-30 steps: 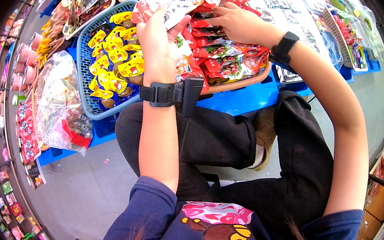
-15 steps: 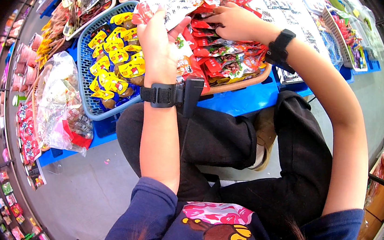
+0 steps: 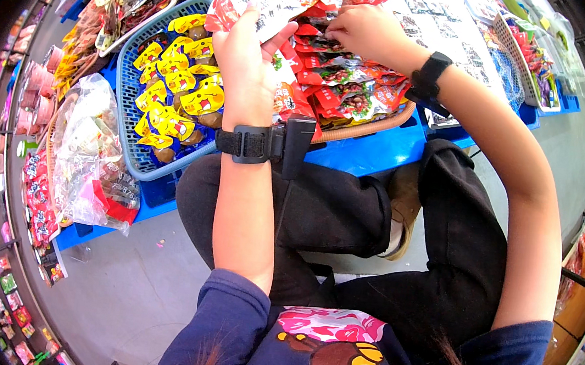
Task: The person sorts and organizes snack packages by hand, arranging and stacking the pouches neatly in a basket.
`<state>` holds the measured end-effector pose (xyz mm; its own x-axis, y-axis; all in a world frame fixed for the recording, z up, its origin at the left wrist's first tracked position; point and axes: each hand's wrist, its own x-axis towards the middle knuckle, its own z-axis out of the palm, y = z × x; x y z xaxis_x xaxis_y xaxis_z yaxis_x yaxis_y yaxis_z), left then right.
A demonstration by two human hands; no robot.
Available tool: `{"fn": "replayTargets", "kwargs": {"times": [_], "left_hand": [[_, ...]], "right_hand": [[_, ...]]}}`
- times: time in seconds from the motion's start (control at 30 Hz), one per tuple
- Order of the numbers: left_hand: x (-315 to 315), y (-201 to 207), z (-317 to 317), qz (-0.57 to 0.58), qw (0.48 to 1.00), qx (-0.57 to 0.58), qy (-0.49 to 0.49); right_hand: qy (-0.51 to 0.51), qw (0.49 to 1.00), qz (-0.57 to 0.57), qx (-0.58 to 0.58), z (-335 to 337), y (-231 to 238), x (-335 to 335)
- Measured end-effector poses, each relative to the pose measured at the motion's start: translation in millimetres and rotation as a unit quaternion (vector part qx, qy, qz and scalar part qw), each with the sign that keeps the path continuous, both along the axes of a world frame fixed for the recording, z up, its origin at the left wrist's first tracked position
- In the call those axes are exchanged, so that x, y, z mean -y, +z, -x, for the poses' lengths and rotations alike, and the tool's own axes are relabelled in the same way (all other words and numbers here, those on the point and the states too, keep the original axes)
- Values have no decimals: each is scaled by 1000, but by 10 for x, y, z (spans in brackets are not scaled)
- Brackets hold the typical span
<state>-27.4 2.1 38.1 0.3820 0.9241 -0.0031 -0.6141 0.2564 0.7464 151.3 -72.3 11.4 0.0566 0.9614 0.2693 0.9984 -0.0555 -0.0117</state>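
Observation:
My left hand point(image 3: 244, 67) is closed round several red-and-white snack packets point(image 3: 258, 2), held up over the far side of the baskets. The thumb lies over their lower edge. To its right, my right hand point(image 3: 371, 34) has its fingers pinched on the edge of a red snack packet among the standing row. Several more red packets point(image 3: 358, 98) with a food picture fill the tan basket point(image 3: 365, 134). Part of that basket's left side is hidden by the left wrist and the packets. Both wrists wear black straps.
Left of my left hand stands a blue plastic basket point(image 3: 123, 108) with several yellow-and-blue packets point(image 3: 178, 81). A clear plastic bag point(image 3: 89, 154) lies beside it. Blue platform edges point(image 3: 374, 155) run close to my knees. Shelves point(image 3: 8, 238) with goods curve along the far left.
My right hand's fingers have drawn together at the packet edges and shifted slightly right. My left hand, still holding its packets, has moved a little to the right.

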Motion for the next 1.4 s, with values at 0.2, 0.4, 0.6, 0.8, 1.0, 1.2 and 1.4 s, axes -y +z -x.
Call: {"fn": "replayTargets", "kwargs": {"times": [0.2, 0.4, 0.6, 0.8, 1.0, 1.2, 1.4], "left_hand": [[9, -1, -18, 1, 1000, -1, -2], [-5, -6, 15, 9, 1000, -7, 5], [-8, -22, -6, -13, 999, -15, -25], [36, 33, -6, -25, 986, -66, -154], [96, -35, -68, -59, 974, -68, -207], [113, 19, -114, -49, 983, -121, -127], [15, 25, -7, -72, 993, -55, -70]], "right_hand": [[-20, 999, -5, 46, 46, -15, -39], [15, 999, -18, -48, -18, 39, 21], [-24, 928, 72, -366, -48, 338, 272], [-20, 629, 24, -777, 40, 331, 450], [4, 523, -30, -852, -11, 310, 431], [5, 549, -164, -819, -302, 235, 478], [2, 691, -331, -643, -12, 681, 478]]}}
